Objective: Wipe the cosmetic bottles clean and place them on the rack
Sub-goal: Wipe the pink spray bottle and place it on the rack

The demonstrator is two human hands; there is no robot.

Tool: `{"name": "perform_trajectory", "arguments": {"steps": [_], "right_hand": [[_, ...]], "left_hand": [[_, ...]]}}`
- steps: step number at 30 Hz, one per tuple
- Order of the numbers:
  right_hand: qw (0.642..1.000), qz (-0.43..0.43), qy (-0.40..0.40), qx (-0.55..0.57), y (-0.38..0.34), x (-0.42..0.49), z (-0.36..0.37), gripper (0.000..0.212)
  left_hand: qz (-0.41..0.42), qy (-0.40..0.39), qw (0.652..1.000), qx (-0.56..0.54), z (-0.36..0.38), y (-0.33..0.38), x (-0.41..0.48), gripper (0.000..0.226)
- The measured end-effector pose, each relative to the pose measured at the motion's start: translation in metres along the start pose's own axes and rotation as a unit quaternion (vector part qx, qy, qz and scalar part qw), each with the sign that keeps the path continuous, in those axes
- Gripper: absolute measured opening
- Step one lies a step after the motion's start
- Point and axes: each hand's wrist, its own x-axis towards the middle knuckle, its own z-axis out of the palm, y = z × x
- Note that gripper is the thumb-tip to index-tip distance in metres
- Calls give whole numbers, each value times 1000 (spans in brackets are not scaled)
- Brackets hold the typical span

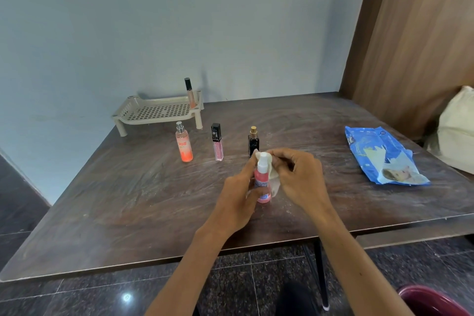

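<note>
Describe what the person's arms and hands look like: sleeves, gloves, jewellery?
Both forearms are bare up to the frame edge: no sleeves in view. The left hand and right hand wear no gloves, and no watch, bracelet or ring shows.

A single wide-angle camera sat on the person's head, just back from the near edge of the bench (128, 200), and faced forward and down. The left hand (237, 200) and right hand (300, 177) lay close below it at mid-frame, forearms entering from the bottom. The rack (159, 110) stood farther off by the blue wall (128, 20); the tiled floor (77, 297) showed under the near edge.
</note>
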Motion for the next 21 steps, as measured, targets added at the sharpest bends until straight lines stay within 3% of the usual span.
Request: {"name": "perform_trajectory", "arguments": {"steps": [3, 8, 10, 13, 15, 21], "right_hand": [[999, 1, 11, 36, -7, 0, 2, 23], [999, -13, -12, -29, 13, -15, 8, 23], [999, 28, -26, -32, 25, -21, 9, 22], [992, 113, 16, 47, 32, -29, 13, 21], [973, 178, 4, 144, 30, -31, 19, 19], [853, 315, -66, 411, 19, -31, 24, 20]], "left_hand": [[0, -12, 1000, 12, -2, 0, 0, 83], [-14, 15, 999, -32, 0, -2, -3, 82], [-30, 65, 996, -53, -2, -2, -3, 65], [-24, 112, 988, -103, -8, 8, -5, 44], [-21, 114, 986, -120, -10, 16, -7, 48], [-31, 165, 980, -103, -14, 18, -6, 42]]}}
